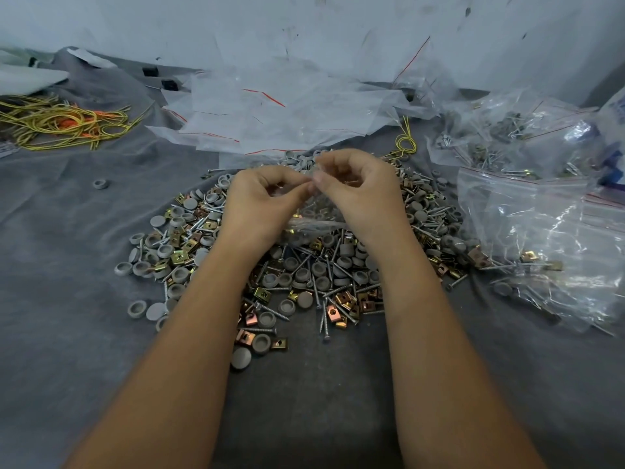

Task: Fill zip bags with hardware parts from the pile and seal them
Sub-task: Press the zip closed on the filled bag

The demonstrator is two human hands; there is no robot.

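Both hands meet above the pile: left hand (260, 198) and right hand (358, 187) each pinch the top edge of one clear zip bag (311, 221) between thumb and fingertips, which nearly touch. The bag hangs below and between the hands, directly over the hardware pile (291, 265); it appears to hold a few parts, though its contents are hard to make out through the plastic. The step in hand is probably closing the zip strip.

Risks from this position:
- Incomplete seal. If the two lips are misaligned, the strip may close only in part and parts could escape.
- Spillage. Tilting the bag before closure would drop its contents back into the pile beneath the hands.
- Puncture. Screw points could pierce the thin film if the bag is squeezed.

Beneath the hands lies a grey cloth surface (67, 248). Beyond the hands are empty zip bags (270, 110); to the right, filled bags (541, 225); far left, yellow cords (57, 123). A marked pale wall (304, 28) stands behind.
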